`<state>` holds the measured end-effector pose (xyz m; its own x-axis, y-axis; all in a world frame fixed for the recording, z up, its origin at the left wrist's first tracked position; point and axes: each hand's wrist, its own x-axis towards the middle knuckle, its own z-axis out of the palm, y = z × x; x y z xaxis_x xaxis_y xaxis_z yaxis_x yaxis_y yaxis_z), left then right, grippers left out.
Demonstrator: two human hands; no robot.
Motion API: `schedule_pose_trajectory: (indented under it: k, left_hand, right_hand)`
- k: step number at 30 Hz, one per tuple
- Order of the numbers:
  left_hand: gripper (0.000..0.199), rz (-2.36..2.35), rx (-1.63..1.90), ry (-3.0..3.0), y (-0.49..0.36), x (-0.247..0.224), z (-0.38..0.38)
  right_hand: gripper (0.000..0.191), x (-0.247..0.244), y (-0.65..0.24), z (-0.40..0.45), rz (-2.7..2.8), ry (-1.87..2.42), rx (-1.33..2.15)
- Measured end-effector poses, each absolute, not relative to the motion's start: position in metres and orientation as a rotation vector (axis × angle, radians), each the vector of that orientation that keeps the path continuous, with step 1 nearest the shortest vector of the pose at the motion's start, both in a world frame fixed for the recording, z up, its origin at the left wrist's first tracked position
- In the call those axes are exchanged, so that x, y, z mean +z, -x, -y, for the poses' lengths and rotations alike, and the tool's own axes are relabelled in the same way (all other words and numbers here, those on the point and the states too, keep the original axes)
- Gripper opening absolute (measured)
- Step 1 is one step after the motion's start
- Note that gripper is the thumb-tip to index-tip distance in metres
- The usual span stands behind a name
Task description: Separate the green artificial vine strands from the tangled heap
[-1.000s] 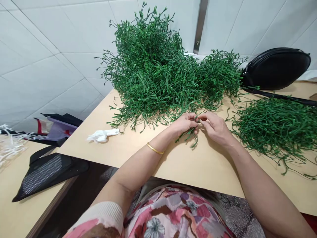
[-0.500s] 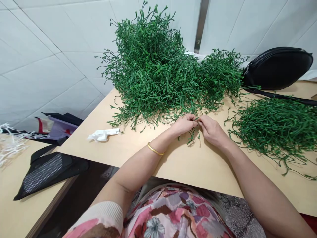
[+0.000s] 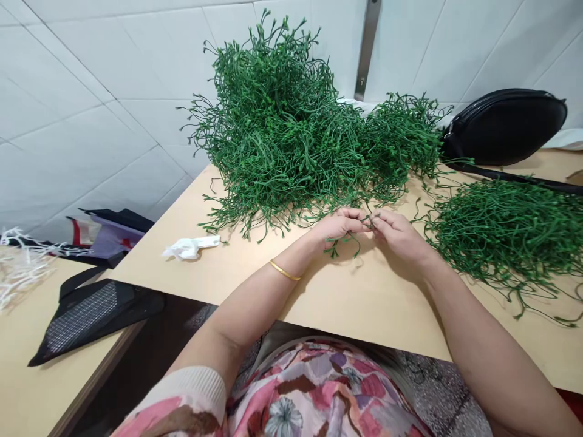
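The left hand [image 3: 339, 224] and right hand [image 3: 399, 237] meet above a pale wooden table [image 3: 364, 309], their fingertips [image 3: 361, 222] pinched closed on a small green sprig [image 3: 341, 245], which hangs just in front of a big heap of sprigs [image 3: 282, 127], with a smaller heap [image 3: 501, 233] to the right.

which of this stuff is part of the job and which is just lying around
Part of the job: left hand, right hand, green sprig pinched between them, big pile of green sprigs, smaller pile of green sprigs.

Just lying around: black handbag, crumpled white tissue, black mesh bag, white strands.
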<state>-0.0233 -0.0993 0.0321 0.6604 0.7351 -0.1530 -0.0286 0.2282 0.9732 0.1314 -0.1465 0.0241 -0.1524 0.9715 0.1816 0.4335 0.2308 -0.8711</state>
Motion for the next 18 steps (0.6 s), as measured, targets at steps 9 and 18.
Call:
schedule_pose_trajectory:
  k: [9,18]
  left_hand:
    - [0.014,-0.63,0.71,-0.981,0.023,0.026,0.094]
    - [0.021,-0.885,0.773,-0.936,0.016,0.021,0.096]
  right_hand:
    - [0.031,0.025,-0.139,0.133,0.864,1.101,1.031]
    - [0.021,0.04,-0.135,0.15,1.286,1.228,0.362]
